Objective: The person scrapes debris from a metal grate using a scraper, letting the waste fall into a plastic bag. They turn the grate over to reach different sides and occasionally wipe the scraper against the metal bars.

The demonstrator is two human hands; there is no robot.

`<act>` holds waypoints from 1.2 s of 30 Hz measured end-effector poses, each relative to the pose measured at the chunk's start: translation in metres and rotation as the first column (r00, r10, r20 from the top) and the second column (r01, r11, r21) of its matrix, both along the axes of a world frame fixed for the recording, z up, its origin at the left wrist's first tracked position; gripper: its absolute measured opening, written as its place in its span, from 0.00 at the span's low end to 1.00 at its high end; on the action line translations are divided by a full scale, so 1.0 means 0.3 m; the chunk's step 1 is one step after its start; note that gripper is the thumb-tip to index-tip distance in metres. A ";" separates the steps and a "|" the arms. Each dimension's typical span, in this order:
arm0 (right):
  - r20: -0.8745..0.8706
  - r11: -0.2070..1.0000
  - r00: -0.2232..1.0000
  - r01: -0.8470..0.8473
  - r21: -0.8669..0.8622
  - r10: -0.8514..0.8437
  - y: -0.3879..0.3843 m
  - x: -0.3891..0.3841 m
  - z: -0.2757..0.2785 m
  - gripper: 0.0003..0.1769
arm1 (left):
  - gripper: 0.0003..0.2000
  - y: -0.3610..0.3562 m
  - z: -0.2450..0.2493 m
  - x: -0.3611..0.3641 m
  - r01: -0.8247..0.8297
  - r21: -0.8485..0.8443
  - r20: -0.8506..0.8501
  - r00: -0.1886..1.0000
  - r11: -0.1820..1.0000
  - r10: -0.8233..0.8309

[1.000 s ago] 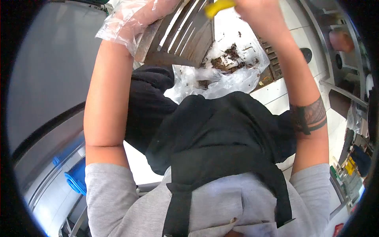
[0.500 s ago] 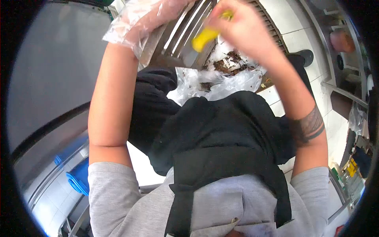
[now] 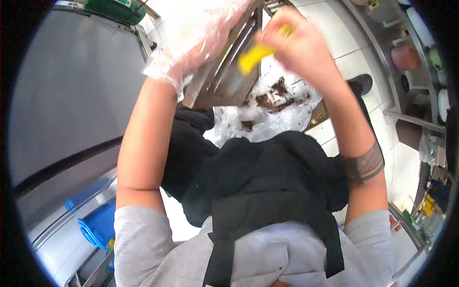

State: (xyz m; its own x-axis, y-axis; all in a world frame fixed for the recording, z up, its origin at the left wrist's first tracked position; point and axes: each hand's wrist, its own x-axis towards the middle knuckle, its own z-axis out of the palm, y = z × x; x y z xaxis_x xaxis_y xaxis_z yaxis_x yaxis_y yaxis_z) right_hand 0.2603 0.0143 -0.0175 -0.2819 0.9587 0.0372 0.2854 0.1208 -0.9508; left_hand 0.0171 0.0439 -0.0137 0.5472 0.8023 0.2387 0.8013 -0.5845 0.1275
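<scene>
Yellow tool (image 3: 253,55) clenched in the right hand (image 3: 299,45), with the handle projecting down and left from the fist. Its working end was blurred against the grate (image 3: 224,79) and could not be made out. The right arm was raised and bent at the elbow. The forearm ran up from a grey sleeve (image 3: 370,234), and a dark band tattoo (image 3: 364,165) circled it.

The left hand (image 3: 201,36), inside a loose clear glove (image 3: 167,67), grasped the left edge of the grate with the fingers wrapped over the frame. The left forearm rose nearly straight from its sleeve and the wrist turned inward.

The grate, a slatted metal frame, was held tilted between the two hands. Its lower edge hung over a crumpled clear bag (image 3: 272,119) spread on the tiled floor (image 3: 344,52). Dark debris (image 3: 275,95) lay near the bag's far edge, just below the tool.

A black apron (image 3: 258,177) covered the person's front and hid the near edge of the bag. A steel panel (image 3: 71,95) stood along the floor's left side, with a blue crate (image 3: 98,225) below it.
</scene>
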 end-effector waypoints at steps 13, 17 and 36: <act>-0.301 0.896 0.897 0.187 -0.403 -0.322 -0.283 0.215 -0.070 0.09 | 0.31 -0.017 0.062 0.068 0.320 -0.587 0.800 0.368 0.743 0.474; -0.359 0.879 0.830 0.287 -0.380 -0.426 -0.337 0.229 -0.047 0.08 | 0.27 -0.031 0.090 0.049 0.240 -0.624 0.765 0.383 0.744 0.518; -0.299 0.693 0.837 0.547 0.469 -0.459 0.077 0.006 0.282 0.09 | 0.37 -0.047 0.048 0.043 0.333 -0.654 0.707 0.590 0.679 0.391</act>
